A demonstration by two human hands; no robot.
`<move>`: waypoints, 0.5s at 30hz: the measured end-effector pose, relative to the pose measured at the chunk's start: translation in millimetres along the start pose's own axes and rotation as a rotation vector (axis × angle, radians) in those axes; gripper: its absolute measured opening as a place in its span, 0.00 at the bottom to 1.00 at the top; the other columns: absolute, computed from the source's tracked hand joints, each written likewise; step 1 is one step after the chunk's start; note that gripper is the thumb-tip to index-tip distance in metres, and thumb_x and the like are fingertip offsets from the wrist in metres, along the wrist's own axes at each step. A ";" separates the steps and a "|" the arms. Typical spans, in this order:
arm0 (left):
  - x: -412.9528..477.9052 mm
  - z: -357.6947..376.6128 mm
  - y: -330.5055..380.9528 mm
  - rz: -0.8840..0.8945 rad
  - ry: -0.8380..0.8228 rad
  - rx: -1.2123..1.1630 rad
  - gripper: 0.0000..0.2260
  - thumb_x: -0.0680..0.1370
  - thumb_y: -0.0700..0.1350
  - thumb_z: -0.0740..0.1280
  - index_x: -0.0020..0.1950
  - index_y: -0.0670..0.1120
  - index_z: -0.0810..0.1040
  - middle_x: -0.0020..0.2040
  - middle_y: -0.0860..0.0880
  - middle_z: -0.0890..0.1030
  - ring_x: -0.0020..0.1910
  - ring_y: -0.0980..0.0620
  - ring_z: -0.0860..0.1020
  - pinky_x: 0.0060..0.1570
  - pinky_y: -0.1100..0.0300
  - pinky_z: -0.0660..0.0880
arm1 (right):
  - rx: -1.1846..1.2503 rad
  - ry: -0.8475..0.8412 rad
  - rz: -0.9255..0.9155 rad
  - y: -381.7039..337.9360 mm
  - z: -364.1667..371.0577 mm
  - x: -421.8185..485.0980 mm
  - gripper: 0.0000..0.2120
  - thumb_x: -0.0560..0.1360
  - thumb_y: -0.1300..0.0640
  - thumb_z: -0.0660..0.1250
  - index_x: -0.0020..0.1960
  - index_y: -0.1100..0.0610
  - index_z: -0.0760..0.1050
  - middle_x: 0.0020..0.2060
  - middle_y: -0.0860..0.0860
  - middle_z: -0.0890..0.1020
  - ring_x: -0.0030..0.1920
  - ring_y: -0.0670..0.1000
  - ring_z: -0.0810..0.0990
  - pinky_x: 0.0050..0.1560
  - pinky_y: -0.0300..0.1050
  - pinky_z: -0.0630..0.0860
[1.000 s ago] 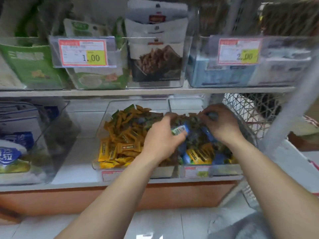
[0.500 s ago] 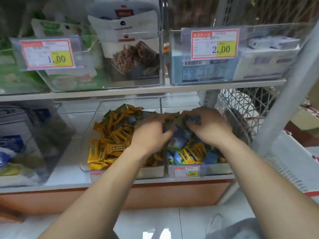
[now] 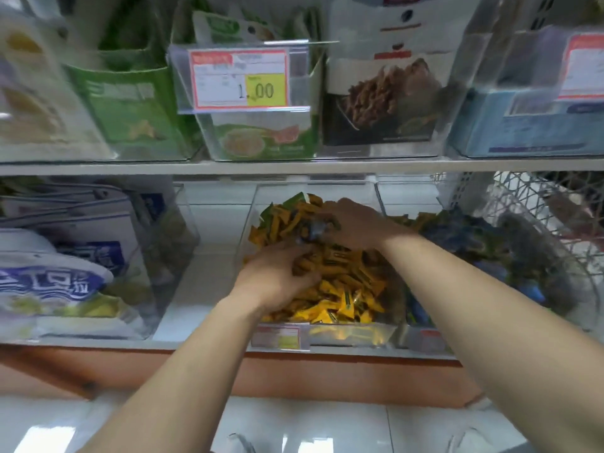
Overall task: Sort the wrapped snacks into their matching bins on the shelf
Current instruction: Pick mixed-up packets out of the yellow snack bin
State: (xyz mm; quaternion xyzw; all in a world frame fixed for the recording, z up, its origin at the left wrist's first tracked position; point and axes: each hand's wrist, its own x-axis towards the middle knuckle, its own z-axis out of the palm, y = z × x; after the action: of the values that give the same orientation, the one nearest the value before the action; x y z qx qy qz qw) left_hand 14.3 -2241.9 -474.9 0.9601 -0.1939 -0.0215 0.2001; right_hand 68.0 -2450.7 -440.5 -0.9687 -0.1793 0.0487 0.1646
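A clear bin (image 3: 354,335) on the lower shelf holds a heap of yellow wrapped snacks (image 3: 340,297). Both my hands are inside it. My left hand (image 3: 273,279) lies near the front left of the heap with its fingers bent down into the yellow wrappers; whether they hold one is hidden. My right hand (image 3: 358,223) is at the back of the heap, its fingers curled round a blue-silver wrapped snack (image 3: 314,228). Next to it on the right, a second clear bin holds blue wrapped snacks (image 3: 483,248) with some yellow ones mixed in.
The upper shelf (image 3: 294,166) carries clear bins of green, brown and blue pouches, with a price tag (image 3: 240,80) in front. Large white-blue bags (image 3: 65,276) fill the bin at the lower left. A white wire basket (image 3: 539,204) stands at the far right.
Both hands have moved left, out of the blue-snack bin and into the yellow-snack bin. The camera has swung left and closer.
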 end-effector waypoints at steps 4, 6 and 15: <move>4.0 1.6 -3.4 -0.001 -0.012 -0.020 0.29 0.74 0.67 0.64 0.73 0.61 0.67 0.76 0.53 0.66 0.73 0.48 0.66 0.63 0.55 0.68 | -0.033 -0.010 -0.031 1.5 7.9 2.3 0.21 0.74 0.42 0.70 0.66 0.42 0.76 0.59 0.48 0.77 0.58 0.52 0.77 0.58 0.48 0.73; 5.3 0.3 -4.7 -0.006 -0.004 -0.068 0.29 0.73 0.65 0.65 0.73 0.61 0.68 0.75 0.53 0.67 0.71 0.48 0.67 0.60 0.57 0.67 | -0.075 0.043 -0.036 2.6 11.8 -0.7 0.18 0.75 0.42 0.69 0.64 0.43 0.77 0.58 0.48 0.79 0.58 0.52 0.78 0.55 0.46 0.73; 4.1 -1.8 3.0 -0.027 0.003 -0.107 0.29 0.73 0.63 0.67 0.72 0.56 0.70 0.71 0.50 0.72 0.67 0.46 0.72 0.55 0.56 0.71 | 0.085 0.031 0.087 -11.1 20.2 -10.7 0.17 0.81 0.39 0.58 0.66 0.40 0.75 0.56 0.42 0.78 0.59 0.49 0.76 0.41 0.34 0.63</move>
State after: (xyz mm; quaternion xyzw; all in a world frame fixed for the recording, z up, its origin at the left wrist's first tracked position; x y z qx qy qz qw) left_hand 17.1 -2245.3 -471.9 0.9506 -0.1791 -0.0330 0.2513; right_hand 51.3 -2438.8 -455.4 -0.9684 -0.1321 0.0484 0.2059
